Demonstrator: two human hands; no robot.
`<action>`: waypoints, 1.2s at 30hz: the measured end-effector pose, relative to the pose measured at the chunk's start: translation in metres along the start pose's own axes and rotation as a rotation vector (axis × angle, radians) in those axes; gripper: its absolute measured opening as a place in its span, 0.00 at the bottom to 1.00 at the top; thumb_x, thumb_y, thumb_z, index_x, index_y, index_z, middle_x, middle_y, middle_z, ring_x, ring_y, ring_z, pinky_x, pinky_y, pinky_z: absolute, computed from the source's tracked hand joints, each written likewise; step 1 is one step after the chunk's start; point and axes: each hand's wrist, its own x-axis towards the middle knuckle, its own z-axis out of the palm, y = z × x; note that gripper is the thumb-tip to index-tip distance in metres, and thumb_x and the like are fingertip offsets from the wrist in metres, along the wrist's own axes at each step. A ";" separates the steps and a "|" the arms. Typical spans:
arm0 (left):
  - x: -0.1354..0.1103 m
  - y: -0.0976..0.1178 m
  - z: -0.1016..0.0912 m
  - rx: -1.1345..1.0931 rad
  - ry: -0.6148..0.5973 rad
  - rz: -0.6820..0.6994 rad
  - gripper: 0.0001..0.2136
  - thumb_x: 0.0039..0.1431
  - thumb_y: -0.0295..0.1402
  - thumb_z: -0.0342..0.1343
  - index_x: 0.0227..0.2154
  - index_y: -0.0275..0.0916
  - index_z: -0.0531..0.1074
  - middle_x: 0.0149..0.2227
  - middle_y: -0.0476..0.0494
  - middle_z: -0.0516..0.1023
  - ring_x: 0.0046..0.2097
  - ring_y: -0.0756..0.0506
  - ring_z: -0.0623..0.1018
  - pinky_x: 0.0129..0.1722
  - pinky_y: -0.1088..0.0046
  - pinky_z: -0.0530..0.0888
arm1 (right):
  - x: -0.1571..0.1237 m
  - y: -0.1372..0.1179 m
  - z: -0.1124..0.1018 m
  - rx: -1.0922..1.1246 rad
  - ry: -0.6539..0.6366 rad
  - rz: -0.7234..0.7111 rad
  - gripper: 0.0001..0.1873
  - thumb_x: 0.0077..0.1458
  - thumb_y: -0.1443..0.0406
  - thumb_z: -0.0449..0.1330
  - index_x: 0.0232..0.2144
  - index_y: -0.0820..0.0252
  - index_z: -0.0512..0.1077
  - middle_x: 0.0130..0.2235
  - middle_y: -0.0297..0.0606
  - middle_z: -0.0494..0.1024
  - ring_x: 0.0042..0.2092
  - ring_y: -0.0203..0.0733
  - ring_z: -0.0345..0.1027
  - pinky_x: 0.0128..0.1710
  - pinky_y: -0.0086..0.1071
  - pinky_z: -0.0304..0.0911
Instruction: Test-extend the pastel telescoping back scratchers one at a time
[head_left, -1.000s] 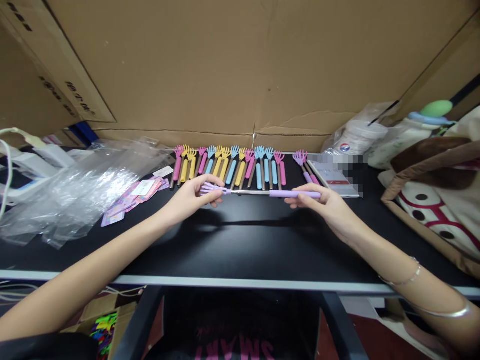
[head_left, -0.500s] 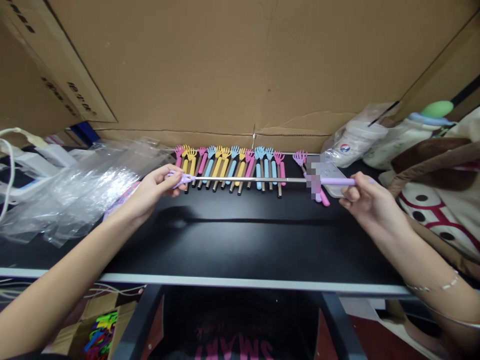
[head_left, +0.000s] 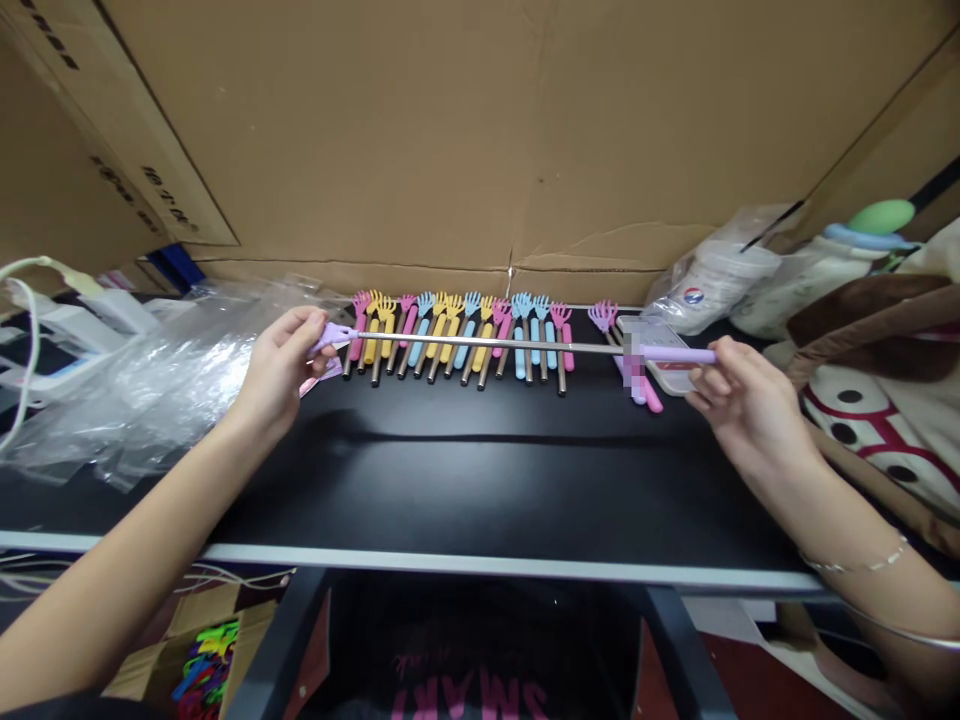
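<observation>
In my head view, the scratcher (head_left: 487,342) has got much longer since a second ago, so now its metal middle is pulled out. It hangs above the surface (head_left: 480,510). My left hand (head_left: 281,355) pinches its claw (head_left: 334,336) at 9 o'clock; my right hand (head_left: 754,400) pinches its handle (head_left: 679,355) at 3. Between 2 and 3, a bag (head_left: 670,285) holds a cup (head_left: 724,285). Between 7 and 8, a box (head_left: 251,640) holds bright bits (head_left: 210,660).
</observation>
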 end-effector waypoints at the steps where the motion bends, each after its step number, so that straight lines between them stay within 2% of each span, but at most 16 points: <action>1: -0.001 -0.001 0.001 -0.006 0.028 0.012 0.10 0.51 0.36 0.63 0.28 0.40 0.67 0.20 0.55 0.65 0.20 0.56 0.61 0.19 0.82 0.58 | -0.001 0.002 0.002 -0.014 -0.004 -0.023 0.28 0.30 0.54 0.75 0.25 0.57 0.61 0.14 0.22 0.56 0.20 0.29 0.45 0.18 0.22 0.46; 5: -0.004 -0.012 0.006 -0.004 0.119 0.079 0.10 0.52 0.36 0.61 0.29 0.41 0.64 0.18 0.56 0.60 0.19 0.55 0.60 0.19 0.80 0.56 | -0.007 0.011 0.010 -0.047 -0.023 -0.109 0.26 0.37 0.53 0.71 0.25 0.56 0.58 0.16 0.23 0.60 0.20 0.29 0.50 0.19 0.25 0.49; 7: -0.007 -0.019 0.010 0.040 0.107 0.119 0.11 0.53 0.39 0.60 0.30 0.41 0.63 0.18 0.56 0.61 0.20 0.54 0.61 0.20 0.79 0.56 | -0.011 0.014 0.014 -0.093 -0.068 -0.129 0.24 0.41 0.52 0.70 0.26 0.55 0.59 0.16 0.23 0.61 0.20 0.30 0.52 0.20 0.25 0.49; 9: -0.012 -0.022 0.015 0.129 -0.004 0.144 0.11 0.55 0.41 0.58 0.31 0.41 0.63 0.19 0.56 0.63 0.21 0.53 0.63 0.21 0.78 0.59 | -0.015 0.016 0.019 -0.186 -0.187 -0.108 0.22 0.45 0.50 0.67 0.27 0.55 0.61 0.18 0.25 0.65 0.21 0.31 0.55 0.22 0.26 0.51; 11: -0.018 -0.022 0.021 0.223 -0.166 0.165 0.12 0.57 0.44 0.56 0.34 0.41 0.63 0.20 0.55 0.64 0.22 0.51 0.65 0.23 0.77 0.61 | -0.020 0.017 0.025 -0.282 -0.323 -0.089 0.20 0.48 0.49 0.65 0.29 0.55 0.63 0.21 0.27 0.68 0.24 0.32 0.59 0.24 0.28 0.54; 14: -0.026 -0.016 0.030 0.334 -0.376 0.197 0.14 0.58 0.45 0.55 0.39 0.41 0.63 0.22 0.55 0.65 0.24 0.50 0.67 0.26 0.75 0.65 | -0.024 0.019 0.032 -0.392 -0.467 -0.119 0.21 0.49 0.46 0.63 0.31 0.55 0.65 0.22 0.28 0.69 0.25 0.34 0.60 0.26 0.29 0.56; 16: -0.031 -0.011 0.035 0.402 -0.468 0.190 0.14 0.57 0.43 0.56 0.41 0.41 0.63 0.24 0.54 0.66 0.25 0.51 0.68 0.28 0.75 0.65 | -0.025 0.020 0.036 -0.460 -0.562 -0.115 0.21 0.50 0.45 0.62 0.30 0.56 0.66 0.22 0.29 0.69 0.25 0.33 0.59 0.25 0.29 0.56; 18: -0.033 -0.006 0.040 0.456 -0.510 0.195 0.13 0.58 0.41 0.55 0.41 0.41 0.63 0.27 0.53 0.66 0.26 0.51 0.68 0.27 0.76 0.64 | -0.026 0.021 0.038 -0.506 -0.619 -0.108 0.22 0.51 0.45 0.61 0.29 0.57 0.67 0.22 0.29 0.67 0.24 0.32 0.57 0.25 0.28 0.54; 22: -0.034 -0.003 0.046 0.503 -0.497 0.256 0.11 0.58 0.40 0.55 0.39 0.39 0.64 0.31 0.50 0.67 0.29 0.51 0.67 0.27 0.77 0.63 | -0.025 0.020 0.040 -0.527 -0.618 -0.122 0.22 0.52 0.45 0.60 0.29 0.57 0.68 0.20 0.27 0.64 0.23 0.31 0.54 0.24 0.28 0.51; 28: -0.034 -0.005 0.046 0.463 -0.496 0.232 0.12 0.56 0.41 0.57 0.38 0.39 0.66 0.31 0.50 0.68 0.29 0.51 0.67 0.27 0.78 0.63 | -0.017 0.014 0.034 -0.434 -0.534 -0.149 0.22 0.49 0.46 0.63 0.26 0.57 0.68 0.20 0.29 0.64 0.24 0.32 0.54 0.26 0.29 0.52; 31: -0.025 -0.003 0.036 0.426 -0.478 0.194 0.14 0.54 0.42 0.59 0.37 0.39 0.66 0.28 0.52 0.67 0.25 0.52 0.64 0.23 0.78 0.61 | -0.009 0.008 0.022 -0.342 -0.502 -0.085 0.22 0.46 0.47 0.66 0.26 0.57 0.66 0.19 0.28 0.63 0.24 0.33 0.54 0.25 0.29 0.51; 36: -0.002 -0.006 0.009 0.268 -0.337 0.117 0.13 0.53 0.42 0.59 0.36 0.39 0.67 0.20 0.56 0.59 0.21 0.54 0.58 0.21 0.78 0.56 | 0.008 -0.002 -0.004 -0.169 -0.302 0.004 0.22 0.37 0.53 0.72 0.24 0.57 0.66 0.18 0.26 0.56 0.23 0.31 0.48 0.23 0.29 0.45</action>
